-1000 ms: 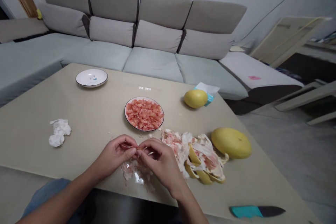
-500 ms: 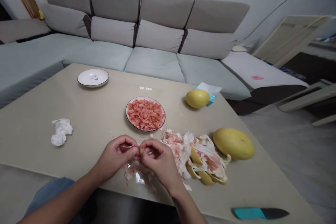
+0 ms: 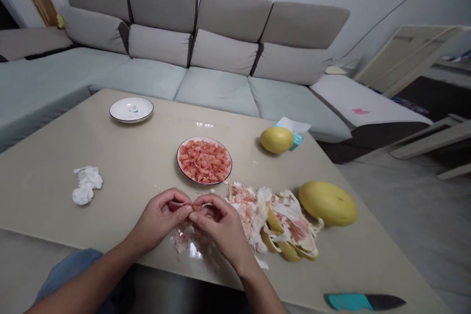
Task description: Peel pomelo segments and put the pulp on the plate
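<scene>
The left hand (image 3: 160, 216) and right hand (image 3: 222, 223) meet above the table's (image 3: 121, 191) near side, fingertips pinched narrowly together on a small reddish pomelo piece (image 3: 197, 208), much as a second ago. The dark-rimmed plate (image 3: 211, 140) of loose red pomelo pulp (image 3: 204, 162) sits just beyond them, and its heap looks unchanged. A white scrap (image 3: 262, 262), out of sight one second ago, now shows beside the right forearm. The pile of membranes and yellow rind (image 3: 289, 249) lies right of the hands, near a large whole pomelo (image 3: 327, 203). A smaller pomelo (image 3: 276, 140) stands before a blue tissue pack (image 3: 297, 142). The second plate (image 3: 123, 109) bears a tiny blue-grey print, too small to read.
</scene>
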`<state>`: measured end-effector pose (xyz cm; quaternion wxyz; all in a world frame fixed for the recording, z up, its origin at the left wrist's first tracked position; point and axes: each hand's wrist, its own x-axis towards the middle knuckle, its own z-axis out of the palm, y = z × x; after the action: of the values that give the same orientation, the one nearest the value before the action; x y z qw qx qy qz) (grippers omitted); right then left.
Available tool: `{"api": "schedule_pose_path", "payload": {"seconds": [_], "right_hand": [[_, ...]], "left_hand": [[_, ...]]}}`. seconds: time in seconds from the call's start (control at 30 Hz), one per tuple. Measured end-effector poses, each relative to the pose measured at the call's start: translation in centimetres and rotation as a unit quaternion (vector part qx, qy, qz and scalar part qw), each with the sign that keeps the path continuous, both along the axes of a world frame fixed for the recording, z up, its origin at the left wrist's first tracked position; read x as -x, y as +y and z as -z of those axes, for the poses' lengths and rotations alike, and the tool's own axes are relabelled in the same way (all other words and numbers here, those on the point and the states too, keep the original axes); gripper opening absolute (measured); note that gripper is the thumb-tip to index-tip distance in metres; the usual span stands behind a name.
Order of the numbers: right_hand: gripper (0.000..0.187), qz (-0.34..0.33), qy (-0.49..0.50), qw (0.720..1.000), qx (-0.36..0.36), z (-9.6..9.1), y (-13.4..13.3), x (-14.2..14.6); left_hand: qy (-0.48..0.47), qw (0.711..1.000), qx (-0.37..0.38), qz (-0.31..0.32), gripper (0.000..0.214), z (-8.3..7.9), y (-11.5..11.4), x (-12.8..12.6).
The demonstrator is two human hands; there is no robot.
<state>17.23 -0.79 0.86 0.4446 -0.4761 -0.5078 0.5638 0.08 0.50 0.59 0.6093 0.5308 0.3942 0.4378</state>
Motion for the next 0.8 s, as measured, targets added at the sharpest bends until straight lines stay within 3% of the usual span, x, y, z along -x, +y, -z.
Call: {"api": "schedule_pose_path", "payload": {"seconds": [0.2, 0.33, 0.43, 0.6, 0.7, 0.8], "right_hand": [[0.014, 0.014, -0.067, 0.994, -0.081, -0.1, 0.0, 0.1], [0.004, 0.074, -0.154, 0.972, -0.159, 0.2, -0.1, 0.6], [0.005, 0.106, -0.150, 0.968, -0.172, 0.5, -0.3, 1.1], [0.005, 0.084, 0.030, 0.994, -0.058, 0.6, -0.1, 1.2], [0.013, 0.064, 0.131, 0.989, 0.021, 0.6, 0.1, 1.0], [0.020, 0.057, 0.171, 0.981, 0.073, 0.7, 0.2, 0.8]], "left_hand": [[-0.014, 1.000, 0.003, 0.018, 0.015, 0.1, -0.2, -0.2], [0.036, 0.996, -0.080, -0.023, 0.009, 0.4, -0.5, -0.4], [0.055, 0.989, -0.130, -0.047, 0.007, 0.7, -0.6, -0.5], [-0.019, 0.995, -0.084, -0.059, 0.005, 0.6, -0.6, -0.4], [-0.048, 0.996, -0.043, -0.057, 0.007, 0.4, -0.5, -0.3], [-0.062, 0.996, -0.024, -0.053, 0.008, 0.3, -0.5, -0.2]]}}
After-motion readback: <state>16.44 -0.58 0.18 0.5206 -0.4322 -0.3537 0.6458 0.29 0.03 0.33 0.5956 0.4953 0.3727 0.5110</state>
